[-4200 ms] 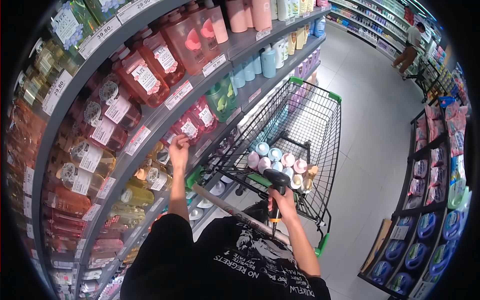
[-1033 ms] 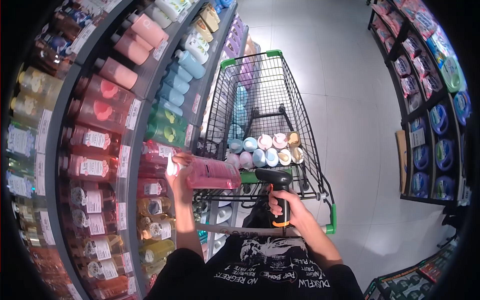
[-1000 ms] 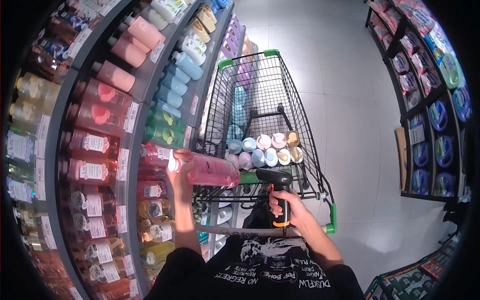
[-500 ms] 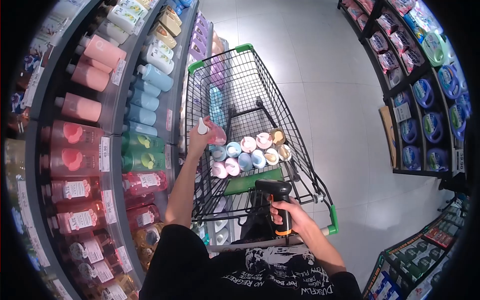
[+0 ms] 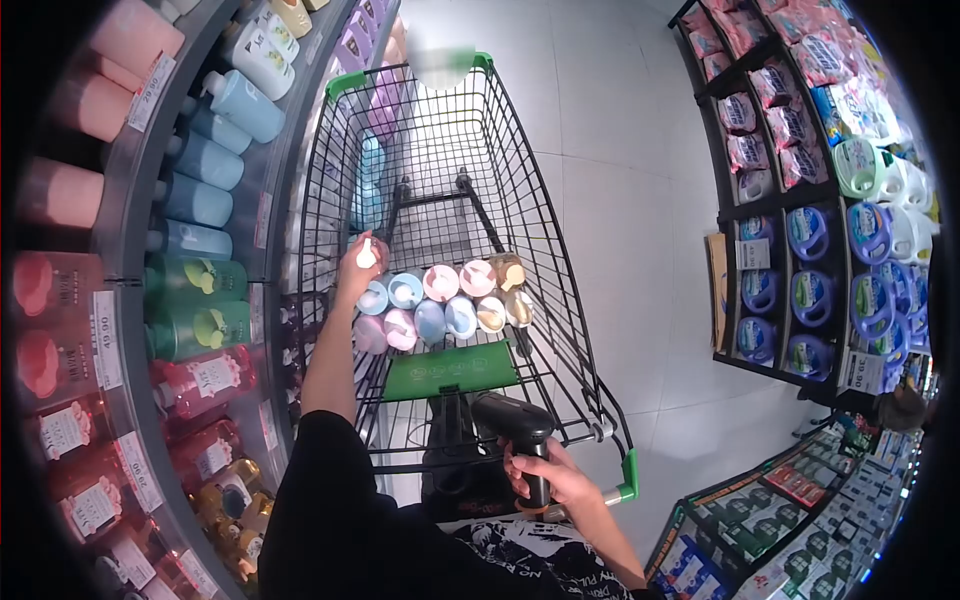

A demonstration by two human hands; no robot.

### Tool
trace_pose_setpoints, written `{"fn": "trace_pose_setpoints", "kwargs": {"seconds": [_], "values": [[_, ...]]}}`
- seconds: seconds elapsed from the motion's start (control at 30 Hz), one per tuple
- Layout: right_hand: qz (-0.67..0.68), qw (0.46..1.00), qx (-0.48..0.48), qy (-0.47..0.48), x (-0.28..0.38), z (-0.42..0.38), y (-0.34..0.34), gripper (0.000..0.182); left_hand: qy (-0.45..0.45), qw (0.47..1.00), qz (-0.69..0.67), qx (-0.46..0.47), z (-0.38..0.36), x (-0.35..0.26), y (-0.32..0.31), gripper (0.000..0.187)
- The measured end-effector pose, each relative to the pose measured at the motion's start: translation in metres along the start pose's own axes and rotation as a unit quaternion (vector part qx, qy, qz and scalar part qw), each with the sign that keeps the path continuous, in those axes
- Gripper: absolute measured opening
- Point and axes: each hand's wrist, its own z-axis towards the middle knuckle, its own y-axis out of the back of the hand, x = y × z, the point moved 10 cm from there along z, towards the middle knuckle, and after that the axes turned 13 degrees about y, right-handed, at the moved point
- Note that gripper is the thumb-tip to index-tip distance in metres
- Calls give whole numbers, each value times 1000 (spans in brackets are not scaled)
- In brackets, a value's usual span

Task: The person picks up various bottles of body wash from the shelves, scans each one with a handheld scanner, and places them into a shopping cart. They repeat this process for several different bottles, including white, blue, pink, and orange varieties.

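My left hand (image 5: pixel 353 278) is closed around a pump bottle (image 5: pixel 367 253), at the left side of the shopping cart (image 5: pixel 540 215). The bottle's white pump top points up; most of its pinkish body is hidden by my fingers. Just nearer to me, pump bottles with pink (image 5: pixel 440 282), blue (image 5: pixel 430 320) and golden (image 5: pixel 510 272) tops stand in two rows inside the cart. My right hand (image 5: pixel 560 476) grips a black barcode scanner (image 5: pixel 515 415) by its handle, above the cart's handlebar.
Shelves of pink (image 5: pixel 62 192), blue (image 5: pixel 200 200) and green (image 5: pixel 200 328) bottles run close along the left. A grey tiled floor (image 5: pixel 620 250) lies to the right, then a dark rack with purple detergent jugs (image 5: pixel 808 232). Boxed goods (image 5: pixel 760 500) stand at the lower right.
My left hand has brought the pump bottle lower, beside the rows in the cart. The view has shifted right, so the cart sits further left. The scanner stays in my right hand.
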Motion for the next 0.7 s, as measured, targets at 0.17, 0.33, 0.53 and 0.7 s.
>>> {"fn": "trace_pose_setpoints", "kwargs": {"seconds": [0.17,0.33,0.53,0.7], "values": [[-24,1000,-11,-3,-4,1,3,42,128,991,-42,-24,2,24,18,24],[-16,1000,-3,6,1,3,-2,42,147,980,-15,-130,-7,27,25,38],[-16,999,-28,4,3,1,-2,40,202,941,-6,-271,-53,-2,38,50],[-58,993,95,-34,-5,2,-33,43,113,955,-70,-265,-128,-62,78,48]]}}
